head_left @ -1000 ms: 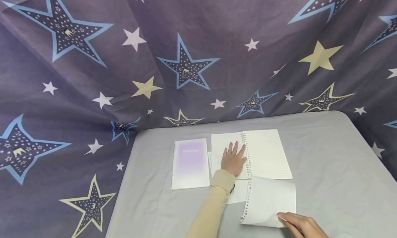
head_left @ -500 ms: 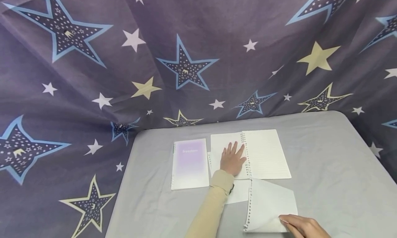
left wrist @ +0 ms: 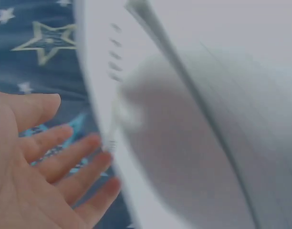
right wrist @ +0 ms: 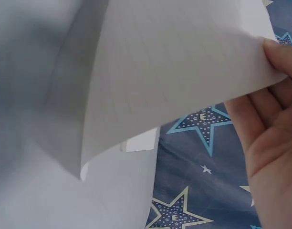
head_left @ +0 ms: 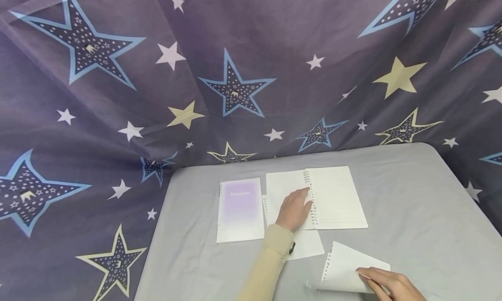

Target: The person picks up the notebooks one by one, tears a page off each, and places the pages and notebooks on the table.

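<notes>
A spiral notebook [head_left: 339, 201] lies spread out on the grey-covered table, with blank left and lined right pages. My left hand [head_left: 295, 210] rests on its left page beside the coil, fingers extended; the left wrist view shows the fingers [left wrist: 65, 179] next to a blurred page edge. In the lower right of the head view, my right hand [head_left: 392, 283] pinches a loose white sheet [head_left: 351, 264] with a ragged punched edge. The right wrist view has the thumb on the face of this bent sheet [right wrist: 184, 62] and the other fingers behind it.
A purple-and-white notebook [head_left: 240, 211] marked "freedom" lies left of the spread notebook. Another white sheet [head_left: 307, 245] pokes out below the spread notebook, near my left sleeve. A star-patterned curtain [head_left: 251, 74] hangs behind the grey table [head_left: 412, 196].
The sheet in my right hand has come away from the notebook's lower edge, moving toward me and to the right. My left hand's spread fingers have drawn together toward the coil.
</notes>
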The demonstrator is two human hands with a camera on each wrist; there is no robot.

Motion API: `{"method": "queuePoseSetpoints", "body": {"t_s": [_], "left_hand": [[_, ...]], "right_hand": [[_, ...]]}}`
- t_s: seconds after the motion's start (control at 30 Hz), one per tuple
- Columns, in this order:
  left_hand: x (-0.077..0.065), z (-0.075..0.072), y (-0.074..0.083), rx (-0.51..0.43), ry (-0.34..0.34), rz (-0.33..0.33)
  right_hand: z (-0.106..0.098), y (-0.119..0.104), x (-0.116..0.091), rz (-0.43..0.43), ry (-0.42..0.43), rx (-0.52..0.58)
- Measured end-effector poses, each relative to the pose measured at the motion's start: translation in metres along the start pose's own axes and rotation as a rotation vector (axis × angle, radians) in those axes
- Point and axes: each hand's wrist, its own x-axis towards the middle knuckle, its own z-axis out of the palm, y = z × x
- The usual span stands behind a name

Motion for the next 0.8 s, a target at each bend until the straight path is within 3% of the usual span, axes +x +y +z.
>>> {"method": "queuePoseSetpoints", "body": {"t_s": [0.2, 0.33, 0.6, 0.7, 0.8], "left_hand": [[-0.028, -0.015, 0.010, -0.111, 0.013, 0.088], [-0.049, -0.017, 0.012, -0.195, -0.026, 0.086], [-0.087, 0.010, 0.018, -0.489, -0.217, 0.074], [-0.095, 0.021, 0.023, -0.564, -0.232, 0.098], [-0.098, 0.026, 0.029, -0.575, -0.236, 0.159]], "right_hand": [[-0.012, 0.000, 0.017, -0.015, 0.043, 0.037], [-0.021, 0.001, 0.029, 0.012, 0.069, 0.023], [-0.037, 0.021, 0.044, 0.008, 0.195, 0.006], [-0.041, 0.025, 0.049, 0.020, 0.238, -0.013], [-0.044, 0.027, 0.052, 0.103, 0.234, -0.035]]}}
